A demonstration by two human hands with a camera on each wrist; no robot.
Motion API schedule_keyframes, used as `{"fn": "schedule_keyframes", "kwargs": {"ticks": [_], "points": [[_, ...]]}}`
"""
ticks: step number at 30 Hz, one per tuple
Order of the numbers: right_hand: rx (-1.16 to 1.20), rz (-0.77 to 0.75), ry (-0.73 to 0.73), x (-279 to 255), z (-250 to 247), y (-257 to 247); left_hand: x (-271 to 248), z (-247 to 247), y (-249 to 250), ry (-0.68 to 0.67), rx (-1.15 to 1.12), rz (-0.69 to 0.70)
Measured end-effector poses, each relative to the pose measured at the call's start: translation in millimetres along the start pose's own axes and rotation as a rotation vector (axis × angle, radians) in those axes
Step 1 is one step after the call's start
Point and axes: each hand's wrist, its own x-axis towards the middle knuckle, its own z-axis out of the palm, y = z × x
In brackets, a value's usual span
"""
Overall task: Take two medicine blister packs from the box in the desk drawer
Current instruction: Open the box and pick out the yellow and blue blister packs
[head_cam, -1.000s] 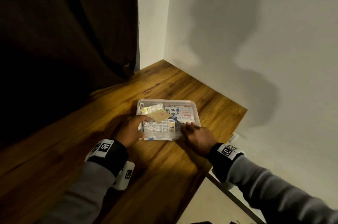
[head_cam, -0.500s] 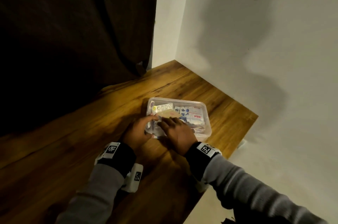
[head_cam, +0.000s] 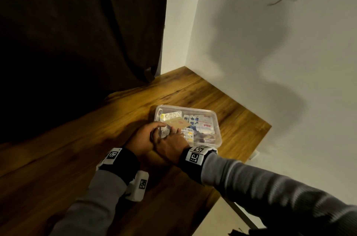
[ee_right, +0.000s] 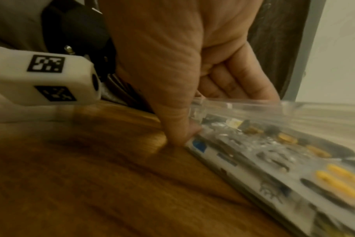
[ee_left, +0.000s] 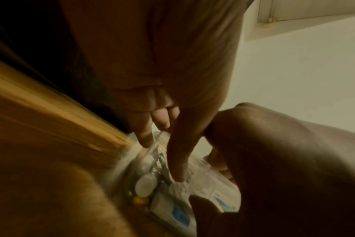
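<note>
At the table's (head_cam: 119, 139) far right corner, near the wall (head_cam: 270, 62), a clear box (head_cam: 217, 120) sits open, full of blister packs (head_cam: 188, 133). The left hand (head_cam: 143, 137) rests at the box's 8 o'clock corner, thumb over the rim, fingers stretched onto the packs. The right hand (head_cam: 172, 145) lies just beside it at 6 o'clock, fingers reaching in under a tan card (head_cam: 178, 123); whether they grip anything I cannot tell. A dark curtain (head_cam: 77, 33) hangs at 10 o'clock.
</note>
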Motion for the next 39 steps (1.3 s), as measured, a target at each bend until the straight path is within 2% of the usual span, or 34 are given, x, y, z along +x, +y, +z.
{"fn": "schedule_keyframes", "kwargs": {"ticks": [3,6,8,11,13,16,20,24,28,31,34,36,39], "points": [[0.055,0.079,-0.094,4.0,-0.1,-6.6,-3.3,1.0,-3.9,-0.005,-0.061,-0.036],[0.050,0.075,-0.136,4.8,-1.7,-8.7,-7.9,0.2,-9.3,-0.031,-0.167,-0.071],[0.000,0.012,-0.040,0.3,-3.5,-4.8,-7.9,1.3,-7.9,-0.050,-0.185,-0.092],[-0.109,-0.051,0.079,-15.9,-6.5,19.6,-4.8,3.8,-10.7,-0.025,0.056,-0.056],[-0.079,-0.003,0.074,-27.4,-3.6,43.2,-8.4,3.4,-10.6,-0.006,-0.024,-0.097],[0.053,0.073,0.182,-42.0,7.0,78.4,-9.6,2.5,-15.3,-0.007,-0.058,-0.198],[0.057,0.066,0.205,-56.4,6.2,101.5,-5.5,3.8,-16.5,-0.007,-0.096,-0.233],[0.072,0.076,0.394,-65.4,-35.0,124.0,-1.1,5.3,-13.3,0.039,-0.071,-0.220],[0.129,0.236,0.718,-39.3,-82.3,163.5,8.0,6.3,-14.4,0.100,-0.012,-0.225],[0.154,0.355,0.800,-18.2,-84.7,186.4,10.3,9.6,-12.8,0.151,0.031,-0.204],[0.273,0.410,0.856,-21.1,-64.7,187.8,7.3,11.1,-12.6,0.164,0.072,-0.208],[0.361,0.405,0.824,-28.3,-42.4,178.8,2.8,11.3,-13.6,0.156,0.107,-0.201],[0.532,0.284,0.579,-42.7,-10.3,156.5,-11.2,12.4,-11.1,0.172,0.101,-0.214]]}}
